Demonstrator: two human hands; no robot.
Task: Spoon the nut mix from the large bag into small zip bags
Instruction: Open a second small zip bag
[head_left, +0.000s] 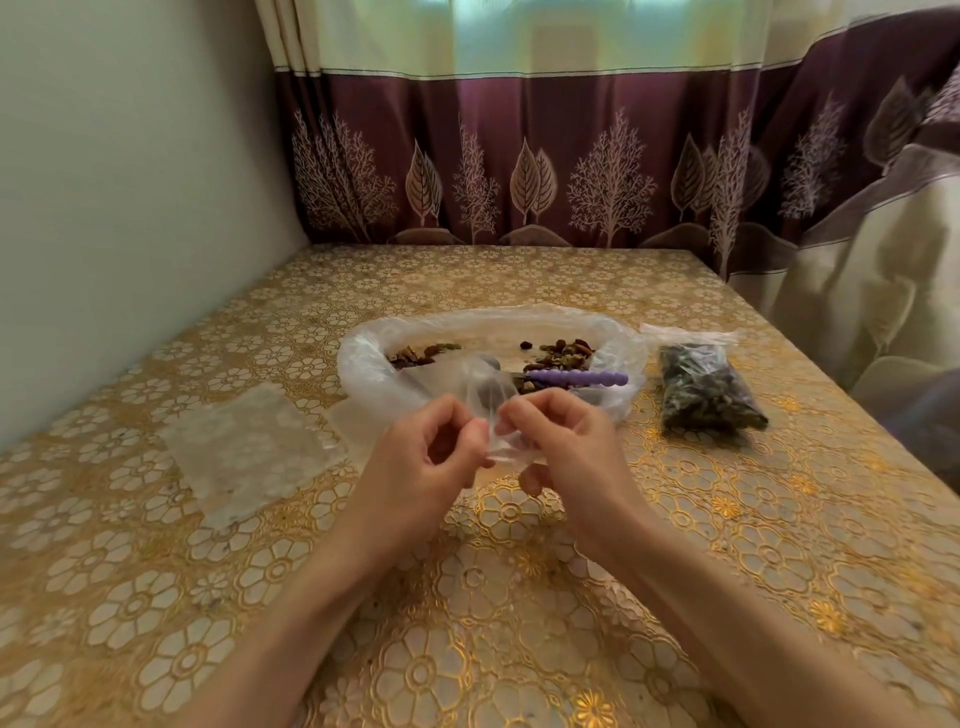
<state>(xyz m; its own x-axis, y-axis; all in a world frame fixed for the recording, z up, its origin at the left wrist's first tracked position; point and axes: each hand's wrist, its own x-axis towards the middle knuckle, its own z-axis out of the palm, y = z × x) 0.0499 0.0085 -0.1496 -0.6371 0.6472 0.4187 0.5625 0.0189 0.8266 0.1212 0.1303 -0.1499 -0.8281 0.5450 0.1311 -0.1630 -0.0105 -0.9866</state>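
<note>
Opening an empty small zip bag (483, 400): both hands hold it above the table (675, 545), just in front of the large bag (363, 374).

- Left hand (431, 457): fingers curled, thumb and fingertips pinching one side of the small bag's mouth.
- Right hand (558, 441): fingers curled likewise, pinching the opposite side of the mouth; the two hands nearly touch.
- Large bag: clear, rim rolled down, lying open toward the middle of the table; nut mix (563, 351) in two low patches, left and right inside it.
- Spoon (576, 378): purple handle, resting in the large bag at its right side, bowl toward the centre and partly veiled by the held bag.
- Filled zip bag (709, 389): dark contents, lying just beside the large bag, toward the table's right edge.
- Spare empty bags (249, 447): flat, clear, toward the left edge.

Handling note, as a judgement: the film is thin and slippery, so the two lips want peeling apart by rubbing and pulling gently outward, not tugging. Once the mouth gapes, one hand should keep it wide and low over the large bag, freeing the other for the spoon, so stray pieces fall back in.
</note>
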